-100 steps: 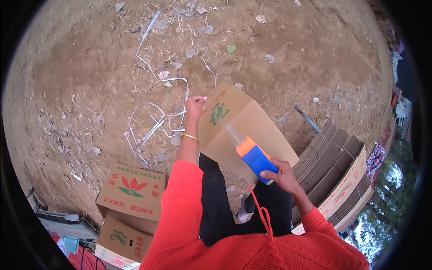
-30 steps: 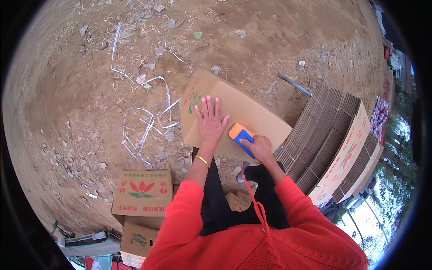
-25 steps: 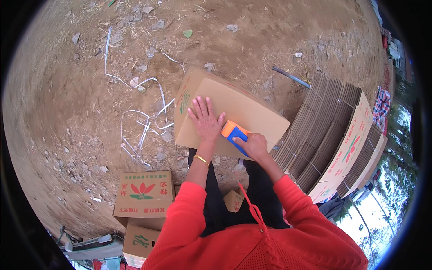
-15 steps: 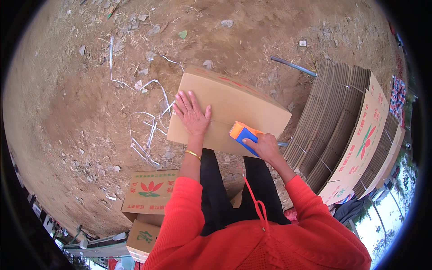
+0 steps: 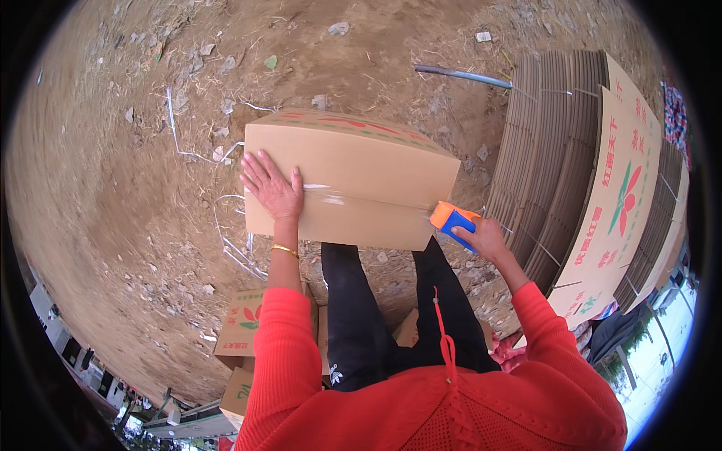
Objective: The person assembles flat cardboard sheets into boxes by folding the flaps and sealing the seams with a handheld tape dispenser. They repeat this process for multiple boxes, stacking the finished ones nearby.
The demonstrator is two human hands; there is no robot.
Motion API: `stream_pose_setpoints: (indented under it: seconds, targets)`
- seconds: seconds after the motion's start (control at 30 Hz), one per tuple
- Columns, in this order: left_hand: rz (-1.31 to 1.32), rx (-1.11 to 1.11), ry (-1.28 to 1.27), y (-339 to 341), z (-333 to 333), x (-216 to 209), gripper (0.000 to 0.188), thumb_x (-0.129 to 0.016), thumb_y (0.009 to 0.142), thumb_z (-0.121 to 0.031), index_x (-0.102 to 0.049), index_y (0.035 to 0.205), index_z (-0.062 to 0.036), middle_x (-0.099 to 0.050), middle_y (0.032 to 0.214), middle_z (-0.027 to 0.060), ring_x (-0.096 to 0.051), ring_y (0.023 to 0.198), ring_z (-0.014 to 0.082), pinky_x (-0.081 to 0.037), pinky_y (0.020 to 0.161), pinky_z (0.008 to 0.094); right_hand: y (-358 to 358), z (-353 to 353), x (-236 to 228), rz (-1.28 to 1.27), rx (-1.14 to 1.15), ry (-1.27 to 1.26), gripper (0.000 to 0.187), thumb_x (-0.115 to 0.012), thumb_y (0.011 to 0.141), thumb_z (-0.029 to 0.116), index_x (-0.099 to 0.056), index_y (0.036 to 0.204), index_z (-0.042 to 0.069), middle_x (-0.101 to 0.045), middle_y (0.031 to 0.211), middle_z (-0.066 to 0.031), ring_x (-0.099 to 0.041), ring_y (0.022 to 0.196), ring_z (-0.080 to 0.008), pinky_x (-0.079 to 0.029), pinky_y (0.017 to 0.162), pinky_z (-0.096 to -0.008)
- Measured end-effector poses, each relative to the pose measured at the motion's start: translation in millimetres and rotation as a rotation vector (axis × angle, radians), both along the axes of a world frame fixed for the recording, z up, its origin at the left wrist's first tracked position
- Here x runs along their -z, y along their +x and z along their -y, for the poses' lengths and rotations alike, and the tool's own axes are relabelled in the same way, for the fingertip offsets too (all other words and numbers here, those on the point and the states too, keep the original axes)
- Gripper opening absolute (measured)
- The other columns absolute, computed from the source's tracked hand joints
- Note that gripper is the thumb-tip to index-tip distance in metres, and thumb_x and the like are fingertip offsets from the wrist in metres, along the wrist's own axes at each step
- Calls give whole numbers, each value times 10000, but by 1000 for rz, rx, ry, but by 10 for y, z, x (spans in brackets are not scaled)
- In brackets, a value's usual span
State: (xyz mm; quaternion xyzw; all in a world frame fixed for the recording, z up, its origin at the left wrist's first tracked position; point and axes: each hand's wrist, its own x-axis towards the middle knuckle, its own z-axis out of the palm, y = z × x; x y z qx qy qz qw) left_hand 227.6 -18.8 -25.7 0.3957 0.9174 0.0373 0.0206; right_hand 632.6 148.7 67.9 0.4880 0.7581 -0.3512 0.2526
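A brown cardboard box (image 5: 361, 177) stands in front of my legs, red and green print on its far side. Clear tape (image 5: 331, 194) glints along the seam in its upper face. Flat on the left end of that face rests my left hand (image 5: 277, 189), fingers apart, a gold bangle at the wrist. My right hand (image 5: 483, 239) is wrapped round an orange and blue tape dispenser (image 5: 455, 224), whose orange head is at the right end of the seam. Whether the dispenser touches the cardboard there is hard to tell.
Bundled flat cardboard boxes (image 5: 538, 150) are stacked at the right, printed sheets (image 5: 613, 188) along their side. A bluish pipe (image 5: 462, 75) lies beyond them. White strapping (image 5: 180, 143) trails over the dirt at the left. Printed cartons (image 5: 239, 331) stand by my left leg.
My right hand has drawn the tape dispenser rightward to the box's right end, and tape now shows on the seam. My left hand stays on the box. The whole view has shifted.
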Motion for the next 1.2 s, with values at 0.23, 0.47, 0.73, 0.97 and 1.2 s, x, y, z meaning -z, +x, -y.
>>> stream_pose_setpoints:
  seconds: [0.23,0.47,0.73,0.97,1.2]
  targets:
    - [-21,15,25,14,-3,3,804,-464,873,-443,-176,1468,14,-109,1531,248,-62,1429,388,-21,1147,513,141,15,144,19,21,17,645,-626,760,582,-646,758,-62,-604,662,-256,-621,666,-405,-492,656,-474]
    - [25,-51,94,524,-131,128,727,-431,914,-431,-218,1467,-10,-109,1533,246,-85,1423,401,-27,1145,519,225,31,235,-9,25,-14,637,-624,755,587,-654,775,-48,-618,686,-235,-626,696,-395,-489,669,-471]
    - [152,265,-32,1725,-579,178,696,-450,886,-479,-297,1464,-122,-142,1539,204,-110,1423,386,-51,1137,556,350,-29,366,-124,-32,20,639,-643,734,588,-642,794,-48,-620,708,-223,-623,707,-383,-483,670,-467]
    - [94,286,-51,1513,-669,101,696,-450,876,-442,-293,1468,-111,-142,1542,198,-103,1425,386,-35,1140,543,259,-123,450,-280,13,-10,613,-670,713,566,-637,794,-41,-617,710,-215,-608,702,-390,-476,667,-456]
    - [41,292,-90,1474,-784,55,684,-387,906,-437,-268,1470,-67,-133,1537,227,-82,1422,411,-17,1133,547,208,-341,478,-340,12,-62,575,-689,686,542,-645,786,-23,-617,716,-212,-608,754,-382,-465,734,-450]
